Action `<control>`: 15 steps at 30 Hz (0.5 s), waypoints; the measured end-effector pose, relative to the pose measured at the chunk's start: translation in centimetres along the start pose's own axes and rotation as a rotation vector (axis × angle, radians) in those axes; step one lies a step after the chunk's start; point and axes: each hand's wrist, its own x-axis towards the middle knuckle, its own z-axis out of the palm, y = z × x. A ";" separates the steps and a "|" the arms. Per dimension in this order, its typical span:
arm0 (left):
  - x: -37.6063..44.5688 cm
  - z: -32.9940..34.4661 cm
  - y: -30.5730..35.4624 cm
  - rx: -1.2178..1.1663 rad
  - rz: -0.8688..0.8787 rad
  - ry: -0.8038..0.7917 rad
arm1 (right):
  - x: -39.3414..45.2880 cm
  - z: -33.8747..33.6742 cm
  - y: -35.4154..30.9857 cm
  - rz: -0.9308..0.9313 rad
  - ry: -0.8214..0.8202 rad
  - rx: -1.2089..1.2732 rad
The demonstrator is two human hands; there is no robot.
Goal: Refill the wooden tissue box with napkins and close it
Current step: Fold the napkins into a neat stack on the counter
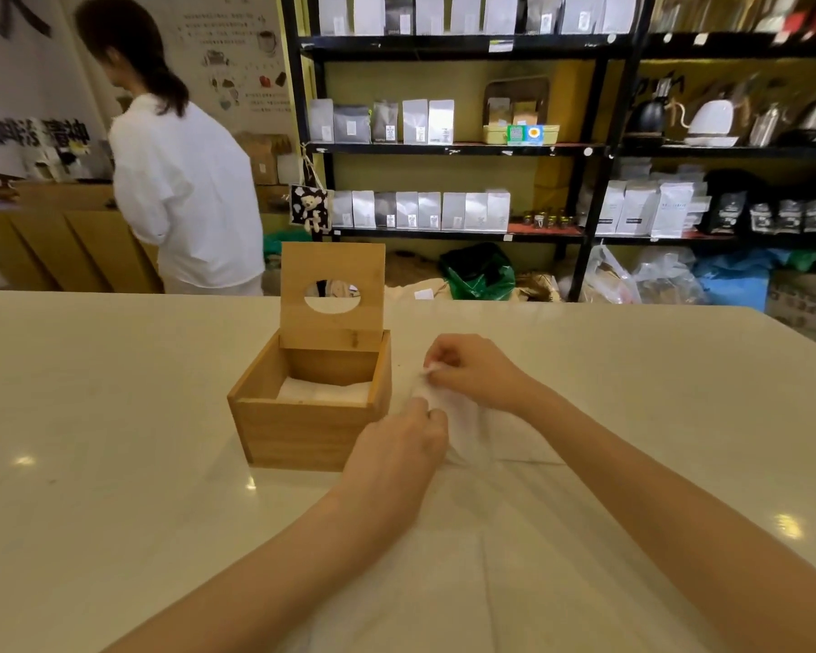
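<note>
The wooden tissue box [302, 431] stands on the white table [104, 417], its hinged lid [333, 280] upright with an oval slot. White napkins [323, 391] lie inside at the bottom. Just right of the box, both hands hold one white napkin [462, 426] above the table. My left hand [396, 445] pinches its near edge. My right hand [472, 369] pinches its far upper corner. Part of the napkin is hidden behind my hands.
A person in a white shirt [184, 190] stands beyond the table at the left, by a wooden counter [57, 238]. Black shelves [458, 148] with bags and kettles line the back wall. Sacks and bags [481, 271] lie on the floor.
</note>
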 end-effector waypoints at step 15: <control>-4.8 -6.5 -4.9 -1.108 -0.160 0.472 | -10.7 -4.8 -7.0 -0.013 0.163 0.603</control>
